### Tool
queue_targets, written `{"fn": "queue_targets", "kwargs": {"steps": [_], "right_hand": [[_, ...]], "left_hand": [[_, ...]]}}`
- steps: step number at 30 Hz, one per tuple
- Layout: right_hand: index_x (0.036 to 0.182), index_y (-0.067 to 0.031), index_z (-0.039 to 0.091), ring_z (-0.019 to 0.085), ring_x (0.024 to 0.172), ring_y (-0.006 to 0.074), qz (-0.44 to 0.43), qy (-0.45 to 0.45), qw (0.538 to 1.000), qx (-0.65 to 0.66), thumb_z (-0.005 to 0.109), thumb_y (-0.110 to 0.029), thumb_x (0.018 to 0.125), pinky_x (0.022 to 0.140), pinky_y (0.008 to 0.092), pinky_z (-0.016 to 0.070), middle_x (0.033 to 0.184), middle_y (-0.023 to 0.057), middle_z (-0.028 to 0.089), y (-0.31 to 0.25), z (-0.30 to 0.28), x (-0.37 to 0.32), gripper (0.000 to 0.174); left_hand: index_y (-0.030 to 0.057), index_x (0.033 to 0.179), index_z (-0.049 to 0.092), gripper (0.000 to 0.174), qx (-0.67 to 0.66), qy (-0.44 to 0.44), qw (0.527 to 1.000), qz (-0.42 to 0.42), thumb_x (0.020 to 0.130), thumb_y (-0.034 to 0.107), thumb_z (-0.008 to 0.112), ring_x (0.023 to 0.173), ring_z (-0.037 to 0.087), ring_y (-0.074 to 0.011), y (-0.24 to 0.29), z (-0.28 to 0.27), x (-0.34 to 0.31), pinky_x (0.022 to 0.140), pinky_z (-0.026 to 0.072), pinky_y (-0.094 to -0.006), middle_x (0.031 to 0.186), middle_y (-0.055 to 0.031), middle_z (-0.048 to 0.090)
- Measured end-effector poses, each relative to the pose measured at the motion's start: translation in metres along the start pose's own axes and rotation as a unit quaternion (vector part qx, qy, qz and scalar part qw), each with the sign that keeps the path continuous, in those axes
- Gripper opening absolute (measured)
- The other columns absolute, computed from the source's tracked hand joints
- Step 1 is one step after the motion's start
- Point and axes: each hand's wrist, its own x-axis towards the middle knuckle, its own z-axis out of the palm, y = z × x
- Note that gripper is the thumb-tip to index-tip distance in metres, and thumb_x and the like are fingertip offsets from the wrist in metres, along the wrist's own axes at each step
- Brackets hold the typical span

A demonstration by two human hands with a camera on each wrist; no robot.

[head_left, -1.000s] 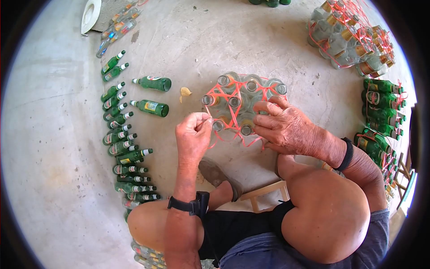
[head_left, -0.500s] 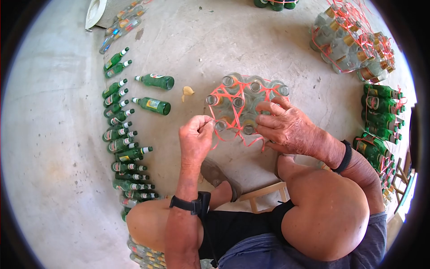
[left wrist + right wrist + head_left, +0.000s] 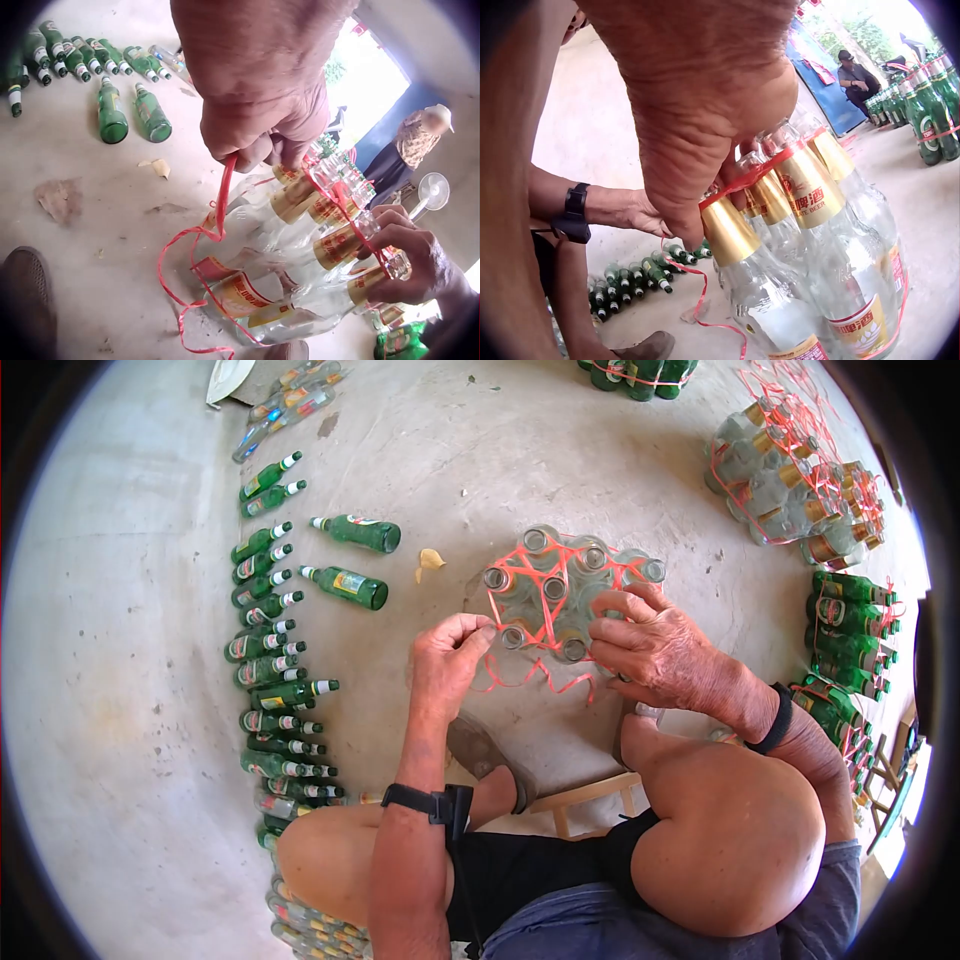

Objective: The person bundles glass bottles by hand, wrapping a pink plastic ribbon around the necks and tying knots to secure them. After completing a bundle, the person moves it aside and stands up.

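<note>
String (image 3: 224, 187), likely pinched, left hand (image 3: 446, 660) beside bottles (image 3: 556, 588)

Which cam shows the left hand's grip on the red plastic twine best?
Left wrist: the left hand pinches the red plastic twine close up, loose loops trailing floorward. Head view shows it small; right wrist shows only a trailing stretch beside the clear glass bottles.

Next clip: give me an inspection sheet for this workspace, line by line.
Surface: bare concrete floor, stained in places.
Job's things: clear bottles standing clustered, laced with red string; a loose end trails on the floor.
Clutter: green bottles lying in a row at left; yellowish scrap.
Hands: left hand pinches the red string; right hand grips the clear bottles at their necks.
Cables: nothing seen.
Surroundings: tied bundles at right; wooden stool; a bystander beyond.
</note>
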Motion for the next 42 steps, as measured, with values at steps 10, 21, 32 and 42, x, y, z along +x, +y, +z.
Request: {"fn": "queue_targets", "kwargs": {"steps": [10,21,32,42], "right_hand": [[0.1,-0.01,0.072,0.055,0.126,0.0273,0.009,-0.01,1.0,0.018,0.083,-0.021,0.064,0.109,0.049,0.045,0.112,0.002,0.063,0.0,0.001,0.001,0.039],[0.096,-0.0079,0.07,0.058,0.12,0.0286,0.0,-0.017,0.999,0.033,0.083,-0.019,0.06,0.107,0.0494,0.0459,0.11,0.0051,0.063,-0.009,-0.022,0.019,0.04],[0.086,-0.0106,0.073,0.059,0.098,0.022,-0.065,0.118,0.989,-0.054,0.075,-0.014,0.072,0.084,0.039,0.0502,0.099,0.0017,0.063,0.001,0.022,0.09,0.015],[0.086,-0.0204,0.076,0.06,0.095,0.0184,-0.031,0.04,0.998,-0.048,0.077,-0.016,0.073,0.086,0.0366,0.0458,0.089,-0.0032,0.063,0.007,0.045,0.105,0.014]], "left_hand": [[-0.0015,0.103,0.079,0.012,-0.1,0.003,0.994,-0.039,0.093,0.003,0.076,0.077,0.061,-0.0048,-0.007,0.006,0.005,0.069,0.0502,-0.0232,0.087,0.0015,0.072],[-0.0006,0.105,0.079,0.014,-0.089,-0.033,0.994,-0.059,0.093,0.006,0.078,0.081,0.062,-0.0054,-0.003,-0.002,0.013,0.072,0.0509,-0.0236,0.089,0.001,0.073],[0.0006,0.114,0.079,0.021,-0.028,-0.028,0.999,0.007,0.097,0.011,0.077,0.086,0.066,-0.0068,-0.013,0.01,0.03,0.074,0.054,-0.0247,0.096,-0.0021,0.077],[0.0024,0.11,0.08,0.019,-0.072,-0.013,0.997,-0.01,0.097,0.017,0.077,0.075,0.058,-0.0035,-0.019,0.022,0.034,0.062,0.0449,-0.0241,0.088,0.0025,0.072]]}}
